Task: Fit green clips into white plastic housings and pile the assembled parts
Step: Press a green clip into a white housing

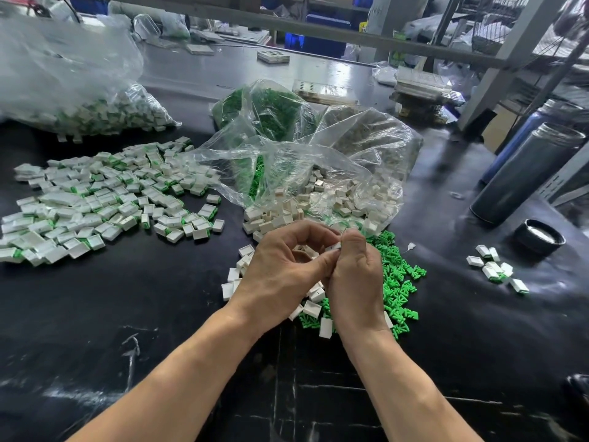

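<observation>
Down at desk (95,330) centre, head view: both hands meet over the loose stock. Left hand (280,266) curled, thumb and fingers closing toward the right hand (353,275), which pinches a white housing (333,247) at its fingertips. Can't tell if a green clip is already in it, fingers hide that, so prob mid-fit.

Done so far: big spread of assembled parts (105,199) at 9 to 10 o'clock of the hands, white w/ green edges showing, plus a bagged lot (105,113) further out at 10 to 11. Small separate group (495,266) at 3 o'clock, near a black lid (540,239).

Left to do: plenty. Loose green clips (398,282) heaped just beside right hand, 3 to 5 o'clock. Empty white housings (242,269) scattered under and around left hand, more spilling from the open clear bag (318,173) at 12 o'clock. Another bag of green clips (264,110) behind it, approx full.

Judgement: well underway, nowhere near finished; feed stock still large.
</observation>
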The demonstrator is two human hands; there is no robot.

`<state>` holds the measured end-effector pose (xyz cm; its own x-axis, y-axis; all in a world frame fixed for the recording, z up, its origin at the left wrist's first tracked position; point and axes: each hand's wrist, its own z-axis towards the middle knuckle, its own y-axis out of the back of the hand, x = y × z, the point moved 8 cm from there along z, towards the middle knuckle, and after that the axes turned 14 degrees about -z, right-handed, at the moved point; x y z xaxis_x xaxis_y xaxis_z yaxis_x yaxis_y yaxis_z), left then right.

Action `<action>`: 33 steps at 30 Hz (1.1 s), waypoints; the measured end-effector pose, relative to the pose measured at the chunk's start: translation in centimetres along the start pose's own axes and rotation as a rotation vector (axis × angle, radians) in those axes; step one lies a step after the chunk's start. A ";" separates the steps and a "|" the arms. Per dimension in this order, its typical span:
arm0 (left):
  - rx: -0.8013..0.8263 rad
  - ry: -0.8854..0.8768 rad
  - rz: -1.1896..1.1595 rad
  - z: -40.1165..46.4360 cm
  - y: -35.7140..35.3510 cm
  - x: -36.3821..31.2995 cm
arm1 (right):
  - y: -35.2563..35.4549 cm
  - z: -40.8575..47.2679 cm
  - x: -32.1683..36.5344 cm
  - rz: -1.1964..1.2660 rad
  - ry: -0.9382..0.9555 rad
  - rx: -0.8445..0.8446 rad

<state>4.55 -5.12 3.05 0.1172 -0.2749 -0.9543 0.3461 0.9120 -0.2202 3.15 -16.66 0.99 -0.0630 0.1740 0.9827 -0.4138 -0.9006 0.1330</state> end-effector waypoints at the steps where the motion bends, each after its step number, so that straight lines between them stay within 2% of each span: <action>1: -0.001 -0.002 0.000 0.0 0.0 0.0 | 0.0 0.0 0.0 0.004 -0.006 -0.004; 17: 0.002 -0.007 -0.018 0.0 0.2 0.2 | -0.1 -0.1 0.4 0.007 0.032 -0.004; 21: 0.024 -0.014 -0.010 0.3 0.4 0.2 | -0.2 -0.4 0.2 -0.022 0.040 0.040; 25: -0.059 -0.045 0.025 0.9 2.1 0.0 | 0.7 -0.2 0.1 -0.181 0.083 0.014; 28: -0.107 -0.066 0.034 1.2 3.3 -0.1 | 1.7 0.2 0.3 -0.164 0.122 -0.011; 33: -0.100 -0.068 0.072 1.3 3.7 -0.1 | 1.3 0.2 0.9 -0.174 0.207 0.062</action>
<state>7.01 -2.08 2.54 0.2026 -0.2250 -0.9531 0.2407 0.9548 -0.1742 2.73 -17.74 2.10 -0.1829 0.4001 0.8980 -0.3789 -0.8716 0.3111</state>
